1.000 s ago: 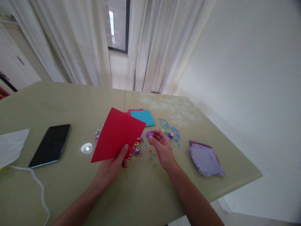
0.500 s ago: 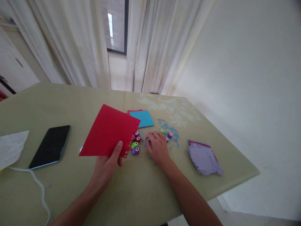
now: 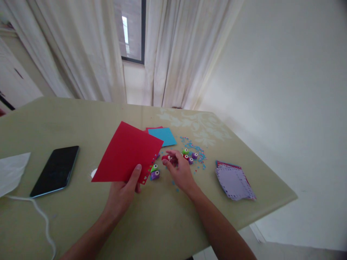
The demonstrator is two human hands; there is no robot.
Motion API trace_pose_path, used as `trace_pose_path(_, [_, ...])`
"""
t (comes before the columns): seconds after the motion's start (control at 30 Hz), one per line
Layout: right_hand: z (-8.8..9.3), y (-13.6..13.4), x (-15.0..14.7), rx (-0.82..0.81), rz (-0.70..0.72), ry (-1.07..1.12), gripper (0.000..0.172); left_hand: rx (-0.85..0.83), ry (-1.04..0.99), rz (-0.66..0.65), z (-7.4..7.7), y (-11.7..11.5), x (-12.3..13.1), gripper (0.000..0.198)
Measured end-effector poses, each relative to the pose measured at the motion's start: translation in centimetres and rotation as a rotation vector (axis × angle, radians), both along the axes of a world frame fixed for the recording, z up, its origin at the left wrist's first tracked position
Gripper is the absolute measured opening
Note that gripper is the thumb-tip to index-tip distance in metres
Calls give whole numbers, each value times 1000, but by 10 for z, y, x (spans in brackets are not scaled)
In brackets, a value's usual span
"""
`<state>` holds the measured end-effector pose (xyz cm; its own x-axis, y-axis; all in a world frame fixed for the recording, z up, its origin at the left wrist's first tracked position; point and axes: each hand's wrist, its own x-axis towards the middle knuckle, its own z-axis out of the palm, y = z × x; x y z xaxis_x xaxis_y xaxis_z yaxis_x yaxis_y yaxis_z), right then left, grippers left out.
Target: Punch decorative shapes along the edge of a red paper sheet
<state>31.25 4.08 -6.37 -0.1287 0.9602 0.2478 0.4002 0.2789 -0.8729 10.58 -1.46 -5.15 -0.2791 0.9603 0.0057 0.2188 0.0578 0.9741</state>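
My left hand (image 3: 126, 191) grips a sheet of red paper (image 3: 127, 153) by its lower edge, thumb on top. Small shapes are punched along the sheet's right edge. Between the fingers of my right hand (image 3: 180, 168) is a red craft punch (image 3: 166, 157), held just right of the paper. A green punch (image 3: 154, 168) and a purple punch (image 3: 155, 175) lie by the punched edge, and another is partly hidden behind the sheet. Beyond my right hand sit several more punches, among them a green one (image 3: 185, 151) and a purple one (image 3: 194, 156).
A blue sheet (image 3: 164, 136) lies on red paper at the back. Confetti (image 3: 200, 150) is scattered near the punches. At right is a stack of punched purple sheets (image 3: 234, 182). A black tablet (image 3: 55, 171), a white cable (image 3: 46, 220) and white paper (image 3: 13, 171) are at left.
My right hand has lifted slightly and now holds the red punch, which was lying among the others beside the paper. The red sheet stays in my left hand, nearly unmoved.
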Motion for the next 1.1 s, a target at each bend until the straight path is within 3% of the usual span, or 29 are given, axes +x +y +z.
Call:
trace_pose_path(0.13, [6,-4,-5,-284,73,495,43,-62,-3,-38,6,-1,5,57])
trace_pose_path(0.33, [5,-5,-10,-402,95,793,42,-80,9,-40,3,-1,6,54])
trace_pose_path(0.6, [8,-8,-12,-379,91,795,44,-74,7,-33,2,-1,5,51])
trace_pose_path(0.87, [7,-9,-13,-352,95,735,41,-43,126,-71,-9,-1,1,54])
trace_pose_path(1.1, [4,-9,-11,-415,104,790,37,-58,184,-76,-7,-1,2,57])
